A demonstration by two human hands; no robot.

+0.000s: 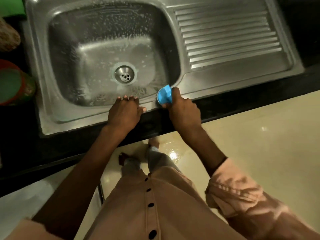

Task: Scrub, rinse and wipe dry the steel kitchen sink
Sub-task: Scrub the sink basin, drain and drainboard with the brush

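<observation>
My shirt front (pixel 152 201) hangs nearest, and past it both arms reach to the sink (pixel 194 84). My left hand (pixel 123 112) lies on the sink's near rim, fingers straight and spread, tips just over the basin's edge, holding nothing. My right hand (pixel 184 112) has its grip curled round the blue scrubber (pixel 164 96), which sits on the rim at the basin's near right corner. Suds streak the basin walls and floor around the drain (pixel 124 75), so I judge I'm in the scrubbing step, working the rim now. To do it well: keep the left hand planted for balance, press the scrubber flat, and run short overlapping strokes along the rim toward the ribbed drainboard (pixel 228 37) right of the basin. Those grooves look like they'll want strokes along the ribs, not across.
</observation>
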